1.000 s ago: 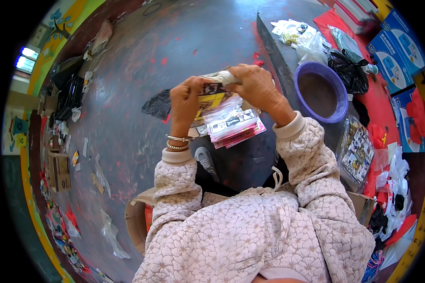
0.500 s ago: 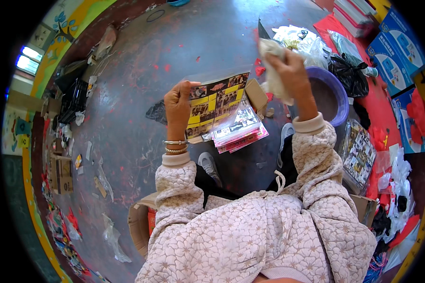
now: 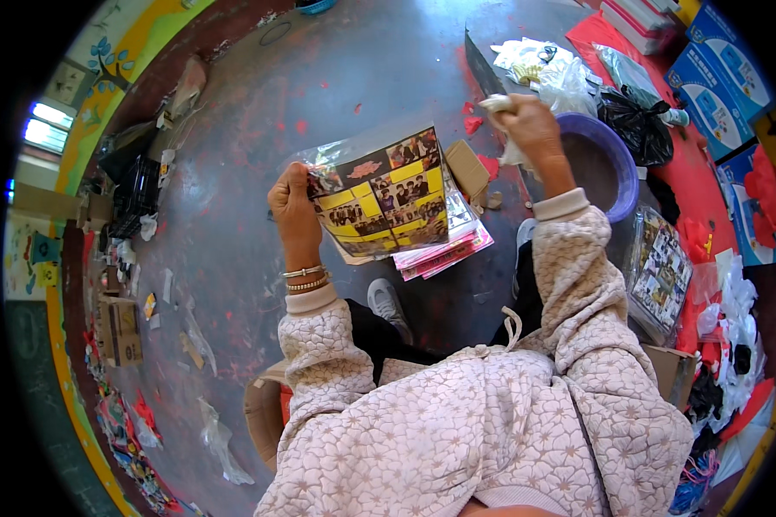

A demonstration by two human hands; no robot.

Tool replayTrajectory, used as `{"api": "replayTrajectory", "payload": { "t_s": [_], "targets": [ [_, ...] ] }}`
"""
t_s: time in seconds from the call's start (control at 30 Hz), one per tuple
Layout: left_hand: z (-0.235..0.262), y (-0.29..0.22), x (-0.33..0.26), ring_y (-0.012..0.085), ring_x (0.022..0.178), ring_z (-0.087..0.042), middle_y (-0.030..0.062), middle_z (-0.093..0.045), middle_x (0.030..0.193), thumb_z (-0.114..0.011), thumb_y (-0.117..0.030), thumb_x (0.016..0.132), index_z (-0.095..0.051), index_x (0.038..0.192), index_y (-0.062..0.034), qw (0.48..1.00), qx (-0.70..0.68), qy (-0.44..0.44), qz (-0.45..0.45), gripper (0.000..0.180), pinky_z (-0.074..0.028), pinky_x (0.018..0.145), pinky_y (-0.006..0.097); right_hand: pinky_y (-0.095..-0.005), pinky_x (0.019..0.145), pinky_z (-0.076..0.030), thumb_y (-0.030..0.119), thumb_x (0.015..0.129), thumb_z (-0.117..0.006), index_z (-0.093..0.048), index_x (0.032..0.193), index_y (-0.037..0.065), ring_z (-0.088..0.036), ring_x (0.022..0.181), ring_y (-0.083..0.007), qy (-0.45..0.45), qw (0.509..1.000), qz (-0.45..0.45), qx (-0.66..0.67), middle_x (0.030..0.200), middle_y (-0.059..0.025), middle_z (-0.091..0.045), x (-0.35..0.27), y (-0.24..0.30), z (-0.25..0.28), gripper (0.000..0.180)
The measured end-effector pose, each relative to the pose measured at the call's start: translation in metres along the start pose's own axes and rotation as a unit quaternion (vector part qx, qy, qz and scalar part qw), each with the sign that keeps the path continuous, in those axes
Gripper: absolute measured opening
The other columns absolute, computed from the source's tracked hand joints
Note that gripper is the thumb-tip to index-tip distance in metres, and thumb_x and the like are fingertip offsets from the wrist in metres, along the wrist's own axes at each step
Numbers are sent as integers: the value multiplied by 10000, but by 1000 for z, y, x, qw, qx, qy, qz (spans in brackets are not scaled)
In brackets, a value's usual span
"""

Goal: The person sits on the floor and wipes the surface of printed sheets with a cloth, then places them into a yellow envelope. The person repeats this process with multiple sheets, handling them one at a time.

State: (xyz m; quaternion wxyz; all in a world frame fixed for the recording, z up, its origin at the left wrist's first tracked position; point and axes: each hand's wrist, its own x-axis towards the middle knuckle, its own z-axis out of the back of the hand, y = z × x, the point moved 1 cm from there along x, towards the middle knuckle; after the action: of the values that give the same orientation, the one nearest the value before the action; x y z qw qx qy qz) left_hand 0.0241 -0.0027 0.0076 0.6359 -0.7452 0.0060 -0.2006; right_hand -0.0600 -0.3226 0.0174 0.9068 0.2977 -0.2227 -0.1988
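My left hand (image 3: 291,207) is closed on the left edge of a clear plastic bag (image 3: 384,194) with a black-and-yellow sheet of group pictures in it. The bag is tilted up above a stack of pink-edged printed packets (image 3: 444,252) on the floor, covering part of it. My right hand (image 3: 539,129) grips a crumpled off-white cloth (image 3: 497,103), apart from the bag. A long dark pointed strip (image 3: 483,65) shows behind the cloth; I cannot tell whether the hand holds it too. A small brown cardboard piece (image 3: 466,169) lies beside the stack.
A purple basin (image 3: 634,177) stands right of my right hand, next to a black plastic bag (image 3: 634,129) and white plastic bags (image 3: 547,69). More picture packets (image 3: 660,276) lie at the right. Blue boxes (image 3: 720,95) line the right wall. A cardboard box (image 3: 263,414) sits by my left side.
My left hand has moved left, and the plastic bag now faces up more fully. My right hand has shifted slightly right and down; the cloth looks more bunched, showing more of the dark strip.
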Motion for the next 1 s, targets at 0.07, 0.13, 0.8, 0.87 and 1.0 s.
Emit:
{"api": "replayTrajectory", "payload": {
  "t_s": [0.07,0.13,0.8,0.87,1.0],
  "targets": [
    [7,0,2,73,570,-553,26,-602,673,-441,-245,918,-587,793,-14,995,-96,-2,1,301,-450,516,207,-304,563,-494,254,787,-600,-619,902,41,-602,633,-160,34,974,-107,199,791,-103,-626,6,-16,6,242],
    [5,-3,1,78,566,-557,32,-607,679,-443,-250,917,-585,787,-13,994,-103,-11,16,306,-452,514,209,-278,545,-495,267,821,-576,-586,948,10,-584,615,-132,104,879,-167,434,829,-91,-621,1,0,7,287],
    [-30,-9,-7,100,633,-578,67,-621,749,-388,-314,928,-599,854,21,988,-85,60,112,403,-477,587,218,-274,539,-497,87,758,-647,-586,851,-13,-586,634,-139,187,756,-164,606,767,-82,-607,-20,53,-39,149],
    [-31,-15,-9,142,731,-607,104,-632,865,-332,-336,940,-589,954,34,972,-139,101,161,450,-501,669,249,-275,522,-494,97,774,-637,-582,846,-14,-583,624,-138,178,728,-196,633,760,-77,-603,-17,50,-42,143],
    [-39,-14,-11,228,1035,-521,159,-495,1189,-235,-348,951,-446,1192,34,947,-226,136,183,499,-428,893,331,-264,490,-481,137,810,-605,-582,836,-9,-565,590,-126,112,729,-204,643,734,-57,-589,-12,49,-41,150]
  ]
}}
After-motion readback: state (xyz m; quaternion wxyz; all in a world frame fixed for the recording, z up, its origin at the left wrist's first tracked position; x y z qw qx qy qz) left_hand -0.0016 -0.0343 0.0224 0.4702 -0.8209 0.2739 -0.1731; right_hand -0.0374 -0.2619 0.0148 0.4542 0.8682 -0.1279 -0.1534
